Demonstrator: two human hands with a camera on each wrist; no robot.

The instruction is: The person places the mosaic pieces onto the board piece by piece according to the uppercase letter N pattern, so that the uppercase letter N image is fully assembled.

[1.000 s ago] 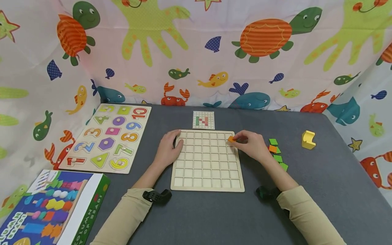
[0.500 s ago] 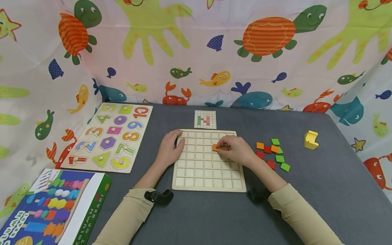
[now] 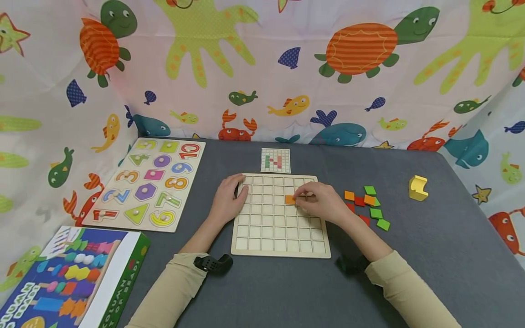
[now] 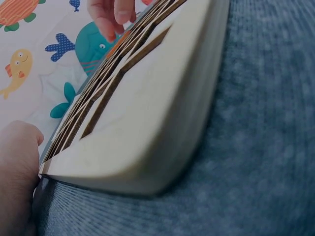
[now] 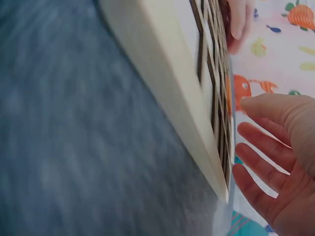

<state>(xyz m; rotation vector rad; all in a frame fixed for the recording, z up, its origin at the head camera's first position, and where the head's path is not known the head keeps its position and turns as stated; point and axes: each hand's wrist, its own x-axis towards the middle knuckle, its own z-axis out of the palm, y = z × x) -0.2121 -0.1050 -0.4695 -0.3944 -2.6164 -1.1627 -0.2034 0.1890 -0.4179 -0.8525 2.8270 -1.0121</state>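
A pale wooden grid board [image 3: 280,252] lies on the dark table. One orange square tile [image 3: 289,199] sits on it, right of centre in the upper part. My right hand [image 3: 320,200] is just right of this tile. In the right wrist view the right hand's fingers [image 5: 266,147] are loosely spread and hold nothing. Whether a fingertip still touches the tile is hard to tell. My left hand [image 3: 226,198] rests at the board's upper left edge, fingers along the rim and thumb over the grid. The left wrist view shows only part of it.
Loose green [image 3: 375,213], red and orange tiles lie right of the board, partly behind the right forearm. A pattern card [image 3: 275,161] lies beyond the board. A yellow block [image 3: 418,188] is farther right. A number puzzle [image 3: 145,187] and a box [image 3: 74,278] are at left.
My right hand has carried the orange tile from the board's upper right edge leftward into the grid and let go of it, then shifted slightly right. The left hand has stayed put.
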